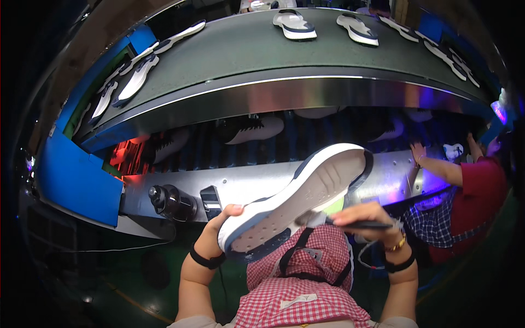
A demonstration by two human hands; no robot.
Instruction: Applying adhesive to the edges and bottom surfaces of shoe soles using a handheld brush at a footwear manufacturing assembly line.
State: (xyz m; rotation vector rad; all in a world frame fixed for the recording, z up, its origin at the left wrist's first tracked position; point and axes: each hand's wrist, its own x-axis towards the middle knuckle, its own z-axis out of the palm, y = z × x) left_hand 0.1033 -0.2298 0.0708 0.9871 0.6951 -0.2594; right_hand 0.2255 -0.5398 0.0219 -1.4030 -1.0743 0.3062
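Sole up, brush on the heel end.
Left hand (pixel 221 218) pinched the white rubber-soled shoe (pixel 298 199) above the lap; right hand (pixel 363 216) gripped a dark-handled brush (pixel 342 221) touching it, most of the sole looked unbrushed.

- The shoe sole (pixel 306 191) is white with a navy rim and small dots.
- The apron (pixel 306 295) is red-and-white gingham with black straps.
- The conveyor belt (pixel 262 49) is dark grey-green.
- The side panel (pixel 76 180) is bright blue.
- 2 wristbands (pixel 206 259) are black.
- The co-worker's shirt (pixel 484 186) is dark red.
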